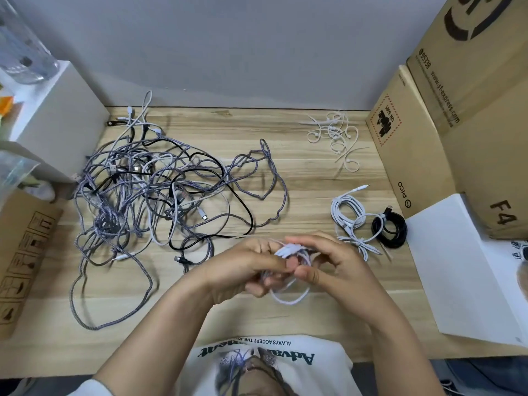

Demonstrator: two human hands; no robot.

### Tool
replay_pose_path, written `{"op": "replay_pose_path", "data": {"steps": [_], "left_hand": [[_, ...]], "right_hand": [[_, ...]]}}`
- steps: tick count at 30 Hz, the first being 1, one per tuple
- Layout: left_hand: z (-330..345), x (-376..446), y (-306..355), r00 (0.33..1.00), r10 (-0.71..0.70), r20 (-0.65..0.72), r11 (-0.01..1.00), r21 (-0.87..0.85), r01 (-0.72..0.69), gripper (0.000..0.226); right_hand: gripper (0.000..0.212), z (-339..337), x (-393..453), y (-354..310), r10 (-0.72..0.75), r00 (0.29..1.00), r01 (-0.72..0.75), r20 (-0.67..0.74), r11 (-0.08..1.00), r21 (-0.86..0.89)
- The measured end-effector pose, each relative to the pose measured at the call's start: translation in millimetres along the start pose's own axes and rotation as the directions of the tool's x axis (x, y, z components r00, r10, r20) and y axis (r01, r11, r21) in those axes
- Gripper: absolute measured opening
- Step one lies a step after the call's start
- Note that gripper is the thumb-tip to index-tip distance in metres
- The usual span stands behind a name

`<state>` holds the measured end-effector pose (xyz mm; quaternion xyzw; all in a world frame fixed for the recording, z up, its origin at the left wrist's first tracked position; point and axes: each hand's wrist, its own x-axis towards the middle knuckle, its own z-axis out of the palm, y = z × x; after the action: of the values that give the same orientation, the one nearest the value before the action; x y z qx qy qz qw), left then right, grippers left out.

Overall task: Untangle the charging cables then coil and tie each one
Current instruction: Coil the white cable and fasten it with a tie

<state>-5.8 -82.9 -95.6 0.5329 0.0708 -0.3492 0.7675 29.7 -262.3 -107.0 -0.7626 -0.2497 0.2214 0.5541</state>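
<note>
Your left hand [245, 267] and right hand [331, 264] both grip a coiled white cable [291, 298] above the near middle of the wooden table [314, 172], fingers curled round it, loops hanging below. Tangled pile of cables [160, 192] lies to the left. Tied white coil [350, 215] and black coil [390, 228] sit right, touching. Cable ties [337, 135] lie far right, beside cardboard boxes [428, 132].
</note>
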Motion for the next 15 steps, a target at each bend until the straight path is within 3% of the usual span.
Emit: {"op": "replay_pose_path", "data": {"steps": [2,5,8,11,15], "left_hand": [[-1,15,-3,0.978,0.045,-0.203,0.997,0.075,-0.03,0.016],[-6,44,-15,0.866,0.199,-0.458,0.951,0.304,-0.058,0.032],[-10,73,-23,0.844,0.358,-0.4,0.792,0.609,-0.048,0.028],[-15,100,-23,0.846,0.355,-0.397,0.691,0.721,0.048,0.014],[-32,132,-30,0.787,0.347,-0.51,0.602,0.765,0.23,0.019]], "right_hand": [[0.029,-2,1,11,0.061,0.994,-0.057,-0.087,0.997,0.055],[0.019,-2,9,26,0.204,0.96,-0.165,-0.191,0.965,0.204],[0.024,-7,22,39,0.339,0.901,-0.281,-0.272,0.932,0.229],[0.014,-14,31,50,0.335,0.873,-0.364,-0.355,0.931,-0.017],[0.037,-36,28,67,0.162,0.822,-0.395,-0.546,0.852,-0.342]]}}
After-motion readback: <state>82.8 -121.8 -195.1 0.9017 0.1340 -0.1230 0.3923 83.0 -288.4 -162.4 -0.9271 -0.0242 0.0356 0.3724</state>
